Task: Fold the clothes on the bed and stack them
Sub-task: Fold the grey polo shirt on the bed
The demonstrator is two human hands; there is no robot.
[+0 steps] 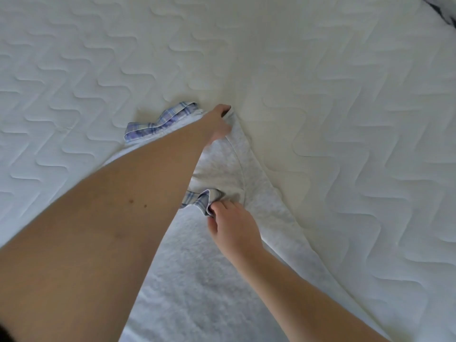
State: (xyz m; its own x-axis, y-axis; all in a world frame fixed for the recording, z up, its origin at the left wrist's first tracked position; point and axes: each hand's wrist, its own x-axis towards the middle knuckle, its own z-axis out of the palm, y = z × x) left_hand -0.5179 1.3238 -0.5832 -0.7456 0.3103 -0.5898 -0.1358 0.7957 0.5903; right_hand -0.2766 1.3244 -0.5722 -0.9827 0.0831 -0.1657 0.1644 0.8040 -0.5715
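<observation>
A light grey sweatshirt point(197, 267) with blue plaid trim point(158, 123) lies on the white quilted bed point(320, 95), running from the bottom centre up to the middle. My left hand point(218, 124) reaches far forward and pinches the top corner of the grey fabric. My right hand point(234, 228) is nearer to me and grips a fold of the grey cloth beside a plaid collar piece point(203, 201). My left forearm hides much of the garment's left side.
A dark patterned object point(441, 11) shows at the top right corner. The quilted bed surface stretches to the left, far side and right of the garment.
</observation>
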